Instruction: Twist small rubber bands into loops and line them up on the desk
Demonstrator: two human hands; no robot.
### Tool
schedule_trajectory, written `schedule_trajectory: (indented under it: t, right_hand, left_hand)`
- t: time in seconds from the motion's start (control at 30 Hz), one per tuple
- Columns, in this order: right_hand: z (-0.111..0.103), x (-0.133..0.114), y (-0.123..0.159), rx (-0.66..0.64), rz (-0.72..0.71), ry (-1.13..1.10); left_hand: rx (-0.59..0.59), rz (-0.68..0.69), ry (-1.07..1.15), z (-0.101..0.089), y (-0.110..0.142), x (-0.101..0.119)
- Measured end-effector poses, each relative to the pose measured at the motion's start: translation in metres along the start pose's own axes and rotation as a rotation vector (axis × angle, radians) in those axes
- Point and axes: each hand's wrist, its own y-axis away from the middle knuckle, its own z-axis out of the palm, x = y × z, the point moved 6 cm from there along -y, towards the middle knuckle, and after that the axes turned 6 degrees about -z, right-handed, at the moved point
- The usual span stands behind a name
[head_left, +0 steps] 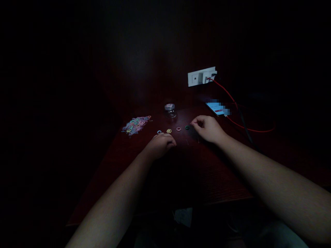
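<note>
Several small coloured rings lie in a row on the dark table: a blue ring (pixel 159 132), a yellow ring (pixel 169 131), a pink ring (pixel 178 128) and a green ring (pixel 187 127). My left hand (pixel 160 144) rests on the table just below the blue and yellow rings, fingers curled under. My right hand (pixel 208 128) lies right of the green ring, fingers bent, its fingertips almost at the ring. In the dim light I cannot see anything inside either hand. A pile of pastel rings (pixel 136 124) sits to the left.
A small clear jar (pixel 170 110) stands behind the row. A lit phone (pixel 216 107) lies at the back right, joined by a red cable (pixel 232 103) to a white wall socket (pixel 201 76). The dark red table (pixel 196 179) ends near my body; the surroundings are black.
</note>
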Motion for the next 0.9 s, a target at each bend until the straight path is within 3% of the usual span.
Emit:
schedule_trajectory:
  t: [0.27,0.4,0.47,0.6,0.73,0.9]
  right_hand:
    - [0.000,-0.001,0.001,0.004,0.004,-0.021]
    - [-0.001,0.001,0.001,0.005,0.013,-0.030]
    - [0.000,0.003,0.002,-0.004,0.030,-0.033]
    - [0.002,0.007,0.002,-0.021,0.056,-0.038]
    - [0.004,0.010,0.002,-0.029,0.056,-0.067]
    - [0.006,0.009,0.003,-0.037,0.072,-0.091]
  left_hand:
    - [0.016,0.038,0.012,-0.002,0.003,0.000]
    - [0.103,-0.025,0.000,-0.010,0.005,-0.004]
    - [0.192,-0.143,-0.028,-0.017,0.008,-0.019]
    - [0.342,-0.473,-0.089,-0.027,0.019,-0.069]
    - [0.271,-0.823,-0.122,-0.022,0.034,-0.118]
    - [0.208,-1.105,-0.148,-0.016,0.043,-0.145]
